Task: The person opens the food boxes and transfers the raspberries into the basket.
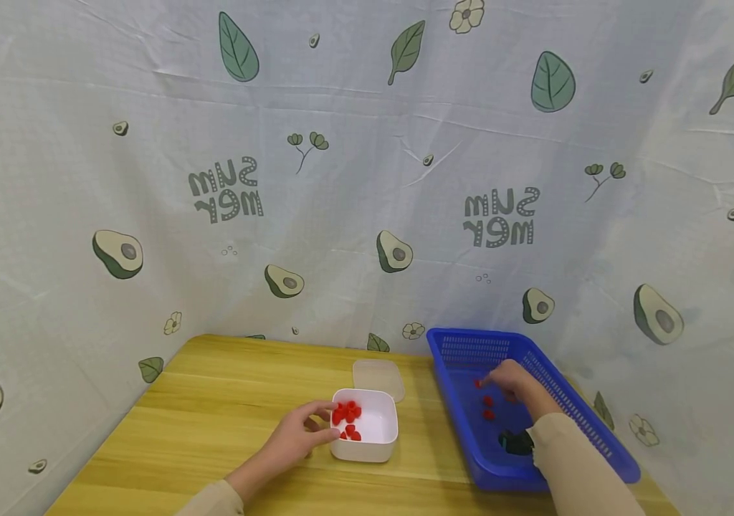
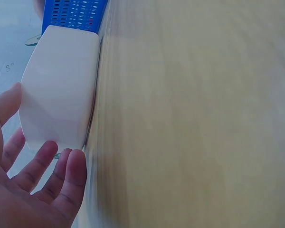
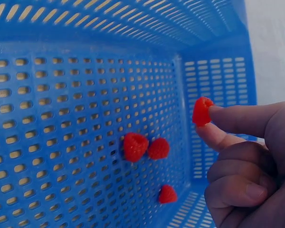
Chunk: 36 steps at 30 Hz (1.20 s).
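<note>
The left hand [image 1: 299, 433], fingers standing apart, is touching the box [image 1: 367, 451] lying at that hand's three o'clock. Farther off, the right hand [image 1: 517, 383] is pinching a berry [image 3: 201, 112] inside the basket [image 1: 454, 408], with the box lying toward its eight-to-nine o'clock, nearer the left hand.

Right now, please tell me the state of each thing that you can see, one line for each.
White box: upright, uncovered, holding raspberries.
Pale lid: off the box, on the table.
Blue basket: upright, open.
Loose raspberries: three, lying in the basket.
Dark item: in the basket, identity unclear.
Left hand: at the box's side.
Right hand: pinching one raspberry.
</note>
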{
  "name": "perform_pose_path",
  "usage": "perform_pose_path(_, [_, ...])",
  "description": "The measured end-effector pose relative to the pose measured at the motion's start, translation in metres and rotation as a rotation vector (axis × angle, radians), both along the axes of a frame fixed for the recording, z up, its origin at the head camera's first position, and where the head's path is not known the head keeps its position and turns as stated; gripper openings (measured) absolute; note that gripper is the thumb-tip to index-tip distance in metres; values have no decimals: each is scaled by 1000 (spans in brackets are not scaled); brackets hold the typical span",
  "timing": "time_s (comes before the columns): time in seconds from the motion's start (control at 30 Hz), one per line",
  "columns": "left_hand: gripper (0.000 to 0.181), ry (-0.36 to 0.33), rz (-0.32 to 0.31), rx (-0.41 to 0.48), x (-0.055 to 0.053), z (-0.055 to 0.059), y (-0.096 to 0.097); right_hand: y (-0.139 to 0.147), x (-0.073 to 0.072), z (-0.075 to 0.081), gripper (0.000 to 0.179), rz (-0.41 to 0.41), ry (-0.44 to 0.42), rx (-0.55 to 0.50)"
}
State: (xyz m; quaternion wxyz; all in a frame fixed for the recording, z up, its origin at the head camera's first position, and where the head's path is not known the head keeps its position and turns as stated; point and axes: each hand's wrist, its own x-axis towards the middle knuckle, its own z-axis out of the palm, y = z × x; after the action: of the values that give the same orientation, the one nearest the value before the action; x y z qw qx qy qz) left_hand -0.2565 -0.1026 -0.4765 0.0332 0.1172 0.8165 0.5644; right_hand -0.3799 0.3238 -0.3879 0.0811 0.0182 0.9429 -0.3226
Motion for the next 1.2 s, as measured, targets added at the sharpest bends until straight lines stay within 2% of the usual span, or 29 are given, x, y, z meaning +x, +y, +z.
perform_pose_path(0.33, [52, -5, 1, 3, 2, -1, 0, 0, 4, -2, 45, 3, -20, 12])
perform_pose_path(0.6, [52, -8, -3, 4, 2, -4, 0, -1, 7, -3, 28, -16, -11, 33])
perform_pose_path(0.83, [52, -9, 5, -4, 1, -2, 1, -14, 14, 6, 41, 33, 41, -4])
perform_pose_path(1.03, [53, -10, 10, -3, 2, 1, 1, -29, 16, 17, 20, 72, 53, -58])
perform_pose_path(1.2, [53, -6, 15, -3, 2, 1, 1, -44, 22, 28, 34, 84, 40, -96])
